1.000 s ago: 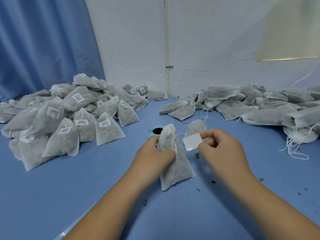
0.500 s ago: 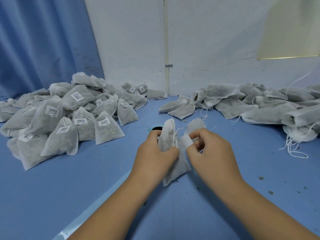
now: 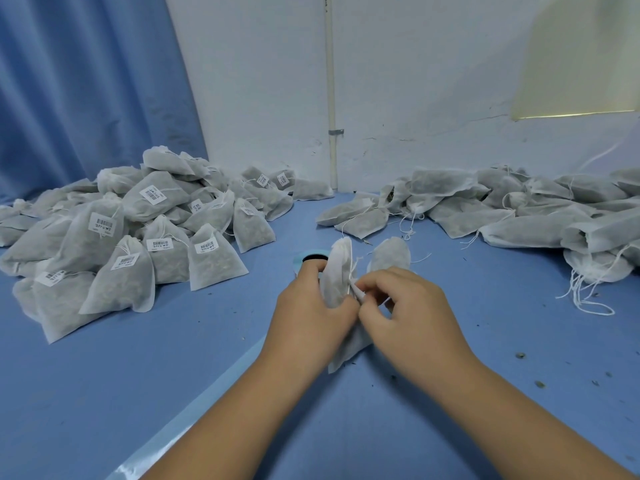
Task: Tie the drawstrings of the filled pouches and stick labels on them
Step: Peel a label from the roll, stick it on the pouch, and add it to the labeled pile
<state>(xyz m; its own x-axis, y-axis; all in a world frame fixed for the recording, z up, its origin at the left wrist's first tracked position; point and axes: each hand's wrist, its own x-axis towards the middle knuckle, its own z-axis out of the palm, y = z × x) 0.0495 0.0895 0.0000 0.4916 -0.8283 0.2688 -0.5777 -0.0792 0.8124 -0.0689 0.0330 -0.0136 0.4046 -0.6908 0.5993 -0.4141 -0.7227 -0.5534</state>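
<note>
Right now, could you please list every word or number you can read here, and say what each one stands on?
White barcode stickers on the grey mesh pouches piled at left: bars plus one printed line, too blurred to read.
White label that the right hand pinches against the grey mesh pouch gripped by the left hand: printed face hidden.
Unlabelled pouches piled at right: no text.

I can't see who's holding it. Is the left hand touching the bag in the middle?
Touching. The head view shows the left hand gripping the pouch around its middle.
</note>
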